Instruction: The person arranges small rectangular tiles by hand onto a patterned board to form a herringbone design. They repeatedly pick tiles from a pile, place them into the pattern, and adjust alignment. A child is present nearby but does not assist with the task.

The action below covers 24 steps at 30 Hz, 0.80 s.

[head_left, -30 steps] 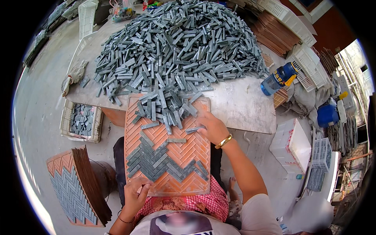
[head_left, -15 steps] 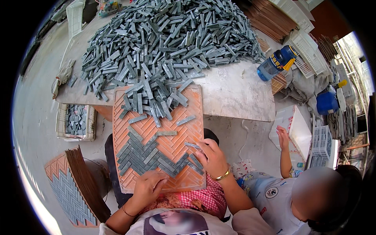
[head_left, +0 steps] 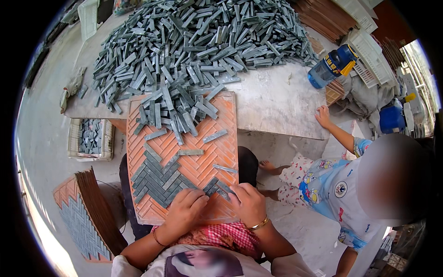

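A terracotta-coloured board [head_left: 147,213] with herringbone grooves lies across my lap, partly filled with dark grey-green stone strips [head_left: 154,180]. Over the filled part's near edge is my left hand [head_left: 187,210], its fingers curled together; whatever is under the fingertips is hidden. At the right end of the zigzag, my right hand [head_left: 249,203] has thumb and forefinger closed at the end of a narrow strip [head_left: 224,186]. Just beyond it a lighter loose strip [head_left: 224,168] rests across the grooves. Another loose strip [head_left: 190,152] lies farther left.
A large heap of stone strips [head_left: 198,41] covers the table [head_left: 272,101] and spills onto the board's far end. A blue bottle [head_left: 327,69] stands at right. A child [head_left: 332,184] touches the table edge. At left are a white crate [head_left: 110,141] and stacked boards [head_left: 92,203].
My right hand has let go of the light strip, now on the board, and moved nearer to me. My left hand has shifted right. The child has come up to the table.
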Motion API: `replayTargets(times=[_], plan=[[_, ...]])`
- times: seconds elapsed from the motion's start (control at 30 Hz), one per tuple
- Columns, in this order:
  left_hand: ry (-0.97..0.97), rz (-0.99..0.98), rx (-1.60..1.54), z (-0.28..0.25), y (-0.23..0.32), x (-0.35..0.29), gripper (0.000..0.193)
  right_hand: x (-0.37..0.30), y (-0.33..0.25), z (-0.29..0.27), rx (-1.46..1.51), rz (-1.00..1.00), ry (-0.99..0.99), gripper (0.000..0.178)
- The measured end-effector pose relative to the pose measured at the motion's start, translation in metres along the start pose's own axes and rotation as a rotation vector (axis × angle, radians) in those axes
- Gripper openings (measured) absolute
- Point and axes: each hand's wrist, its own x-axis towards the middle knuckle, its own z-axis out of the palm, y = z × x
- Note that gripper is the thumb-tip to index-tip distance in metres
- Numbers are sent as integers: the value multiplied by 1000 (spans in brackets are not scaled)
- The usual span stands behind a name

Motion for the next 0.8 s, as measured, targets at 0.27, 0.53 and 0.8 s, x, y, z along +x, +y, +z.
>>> replayTargets(times=[0.27,0.53,0.8], plan=[[-132,77,48,1,5,6,38,7,3,4,45,6,-85,20],[-333,62,139,20,8,2,50,49,12,-10,109,-94,18,20],[-373,113,255,18,5,0,53,24,7,5,44,-75,38,12]])
